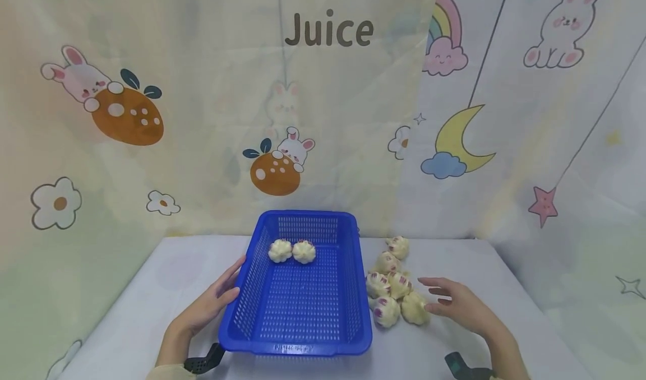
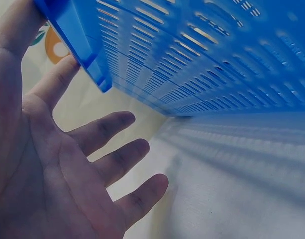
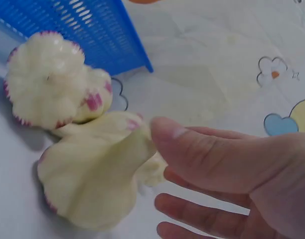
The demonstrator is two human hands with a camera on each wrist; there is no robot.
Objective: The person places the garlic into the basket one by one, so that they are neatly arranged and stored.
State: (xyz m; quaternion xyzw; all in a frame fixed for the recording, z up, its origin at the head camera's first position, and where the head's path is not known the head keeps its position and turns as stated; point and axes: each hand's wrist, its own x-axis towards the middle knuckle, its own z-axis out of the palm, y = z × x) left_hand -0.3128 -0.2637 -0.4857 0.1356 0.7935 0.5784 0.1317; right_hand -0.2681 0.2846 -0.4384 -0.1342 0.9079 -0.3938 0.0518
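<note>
A blue slotted plastic basket (image 1: 298, 348) stands on the white table, two garlic bulbs (image 1: 304, 251) side by side near its far end. My left hand (image 1: 204, 307) is at the basket's left side; in the left wrist view its thumb and index finger touch the rim while the other fingers (image 2: 120, 159) stretch out apart from it. Right of the basket lies a cluster of several white and purple garlic bulbs (image 1: 386, 311). My right hand (image 1: 461, 307) is beside the nearest bulb (image 1: 414, 308), fingers loosely bent, thumb tip close to its stem (image 3: 135, 147); whether they touch cannot be told.
The white table (image 1: 197, 262) shows on both sides of the basket. Behind it hangs a printed curtain (image 1: 212, 88) with rabbits and flowers, close to the basket's far end. Dark wrist devices (image 1: 207, 360) sit at both wrists.
</note>
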